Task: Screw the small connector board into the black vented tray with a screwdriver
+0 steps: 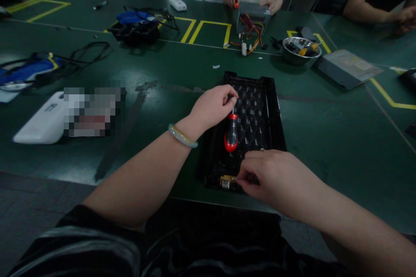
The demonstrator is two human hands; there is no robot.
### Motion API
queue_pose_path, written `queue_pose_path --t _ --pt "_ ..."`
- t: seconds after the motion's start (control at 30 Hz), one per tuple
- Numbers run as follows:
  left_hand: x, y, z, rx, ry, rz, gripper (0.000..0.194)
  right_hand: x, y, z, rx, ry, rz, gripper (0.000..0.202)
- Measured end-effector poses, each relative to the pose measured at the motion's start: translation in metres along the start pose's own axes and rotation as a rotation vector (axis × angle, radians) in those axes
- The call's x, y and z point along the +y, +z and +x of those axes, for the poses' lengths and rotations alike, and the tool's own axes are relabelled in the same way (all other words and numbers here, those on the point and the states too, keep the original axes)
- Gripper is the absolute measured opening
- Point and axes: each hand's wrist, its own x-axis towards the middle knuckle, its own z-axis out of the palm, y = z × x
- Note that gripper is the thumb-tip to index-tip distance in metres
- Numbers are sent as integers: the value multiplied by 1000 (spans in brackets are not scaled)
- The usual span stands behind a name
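A black plastic tray-like cover with a ridged diamond-pattern floor lies on the table before me. In it is a screwdriver with a red and dark clear handle, its shaft pointing away from me. My left hand wears a bracelet and pinches at the screwdriver's shaft; the tip is hidden by the fingers. Thumb and forefinger of my right hand are closed on the end of a small circuit board at the cover's near end. That board is yellowish-brown with a metal connector on it.
A white device lies to the left, beside a blurred-out item. Blue cable bundles are behind it. Across the table, a person handles a metal power supply with coloured wires. A steel bowl and a grey metal panel stand at right.
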Motion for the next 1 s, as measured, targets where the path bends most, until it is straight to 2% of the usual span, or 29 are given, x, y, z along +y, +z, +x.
queue_pose_path --t 0.1,0.17,0.27,0.37,0.43,0.5,0.6,0.7,0.8,1.0 --pt "0 0 0 16 9 -7 17 6 -5 1 -17 -36 61 10" --pt "-1 1 1 29 15 -9 17 15 -12 3 27 -4 106 15" --pt "-5 0 3 63 -11 18 20 33 -21 8 234 191 22 21" --pt "-11 -3 4 115 -109 79 34 55 -27 13 405 435 -167 30" --pt "-15 -6 2 107 -196 129 49 70 -27 14 401 546 -251 40" --pt "-17 -9 1 30 -270 177 58 81 -25 14 356 602 -303 47" --pt "-19 -13 -1 -108 -317 204 65 92 -21 16 298 610 -324 55" --pt "-18 -12 -1 -170 -318 157 71 94 -17 20 286 563 -292 53" --pt "-18 -9 -1 -173 -290 110 73 95 -15 25 315 519 -265 48" --pt "-19 3 -2 -149 -222 13 72 107 -15 29 415 537 -194 45"
